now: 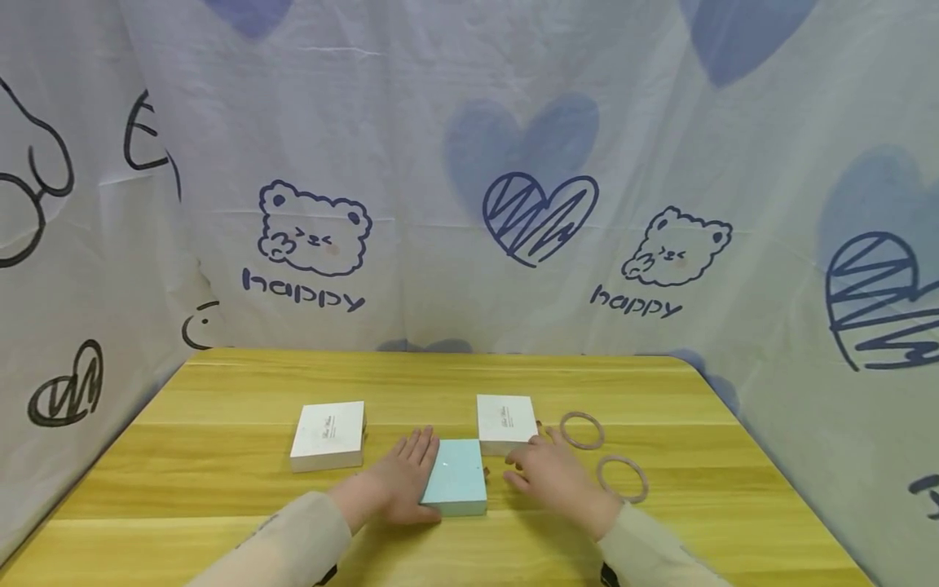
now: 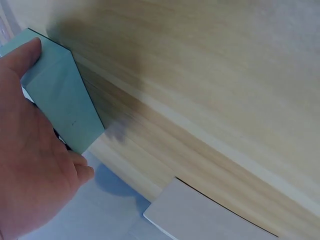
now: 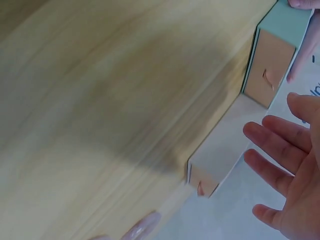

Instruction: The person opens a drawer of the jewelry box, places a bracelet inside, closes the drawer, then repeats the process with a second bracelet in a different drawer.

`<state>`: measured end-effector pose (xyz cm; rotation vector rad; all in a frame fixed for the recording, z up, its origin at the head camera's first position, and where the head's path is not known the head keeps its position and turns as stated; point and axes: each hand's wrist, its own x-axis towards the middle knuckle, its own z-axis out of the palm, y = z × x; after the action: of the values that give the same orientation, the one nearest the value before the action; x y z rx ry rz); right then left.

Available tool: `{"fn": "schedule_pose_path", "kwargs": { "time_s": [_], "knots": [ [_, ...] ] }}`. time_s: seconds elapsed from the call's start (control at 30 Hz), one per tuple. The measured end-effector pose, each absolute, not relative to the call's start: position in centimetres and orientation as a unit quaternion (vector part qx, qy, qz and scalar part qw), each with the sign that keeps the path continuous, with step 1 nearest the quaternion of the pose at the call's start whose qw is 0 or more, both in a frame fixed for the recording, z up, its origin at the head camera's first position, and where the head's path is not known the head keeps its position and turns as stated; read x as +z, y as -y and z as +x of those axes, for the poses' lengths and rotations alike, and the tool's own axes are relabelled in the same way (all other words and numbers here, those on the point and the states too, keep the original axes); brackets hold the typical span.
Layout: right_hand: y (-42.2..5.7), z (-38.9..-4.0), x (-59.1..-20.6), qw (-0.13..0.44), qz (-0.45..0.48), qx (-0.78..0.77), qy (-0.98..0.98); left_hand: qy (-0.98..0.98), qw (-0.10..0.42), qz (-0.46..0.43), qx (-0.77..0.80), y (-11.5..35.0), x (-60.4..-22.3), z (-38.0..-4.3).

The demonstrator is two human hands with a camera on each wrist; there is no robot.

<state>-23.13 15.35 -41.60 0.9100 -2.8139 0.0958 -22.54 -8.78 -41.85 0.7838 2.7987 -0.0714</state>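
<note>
A light blue drawer box [image 1: 456,473] lies on the wooden table between the hands. My left hand [image 1: 403,481] rests against its left side, fingers straight, with the thumb [image 2: 26,55] along its near side. The box's right end carries a small ribbon pull tab [image 3: 267,77]. To the right, my right hand [image 1: 553,473] hovers with spread, relaxed fingers and holds nothing. Just behind that hand sits a white drawer box [image 1: 506,417], its own tab [image 3: 200,189] at its right end. In the head view, the right fingertips overlap this white box's near right corner.
Another white box [image 1: 328,432] stands on the left of the table [image 1: 242,505]. Two pinkish bangles, a far one [image 1: 583,430] and a nearer one [image 1: 622,478], lie right of the right hand. A printed curtain [image 1: 425,244] hangs behind the table.
</note>
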Motion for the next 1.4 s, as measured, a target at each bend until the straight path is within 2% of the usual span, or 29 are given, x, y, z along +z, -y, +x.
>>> {"fn": "schedule_pose_path", "kwargs": {
  "time_s": [0.17, 0.43, 0.7, 1.4],
  "knots": [
    [-13.9, -23.2, -42.0, 0.064, 0.296, 0.040, 0.952, -0.956, 0.117, 0.268, -0.020, 8.8, -41.9, -22.4],
    [-12.3, -23.5, -42.8, 0.057, 0.299, 0.060, 0.951, -0.955, 0.124, 0.268, -0.032, 8.9, -41.6, -21.9],
    [-11.3, -23.2, -42.8, 0.065, 0.248, 0.073, 0.964, -0.954, 0.130, 0.267, -0.032, 8.8, -41.4, -21.9],
    [-12.1, -23.7, -42.8, 0.103, 0.226, 0.095, 0.964, -0.954, 0.136, 0.264, -0.032, 8.6, -41.3, -22.0]
  ]
}}
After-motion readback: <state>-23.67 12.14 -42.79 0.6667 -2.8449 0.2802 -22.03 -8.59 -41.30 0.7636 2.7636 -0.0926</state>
